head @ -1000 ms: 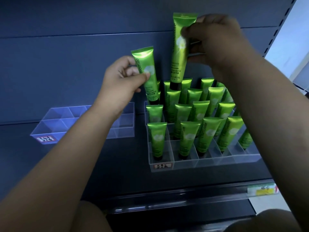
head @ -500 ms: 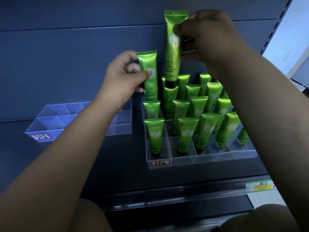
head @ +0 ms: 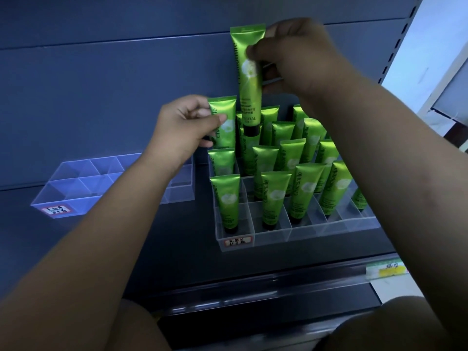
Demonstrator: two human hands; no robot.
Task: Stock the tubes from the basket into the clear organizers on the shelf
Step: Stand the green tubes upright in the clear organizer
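Below the left hand (head: 186, 130), its pinched green tube (head: 224, 122) has sunk into a rear compartment of the organizer (head: 298, 234); the right hand (head: 296, 54) still pinches a raised tube (head: 249, 79) above the back row, next to drop.

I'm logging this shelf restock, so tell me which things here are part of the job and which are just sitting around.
Part of the job:
- left hand, gripping a tube
- right hand, holding a raised tube
- filled organizer
- empty organizer

Just there:
- yellow shelf tag
- shelf back panel
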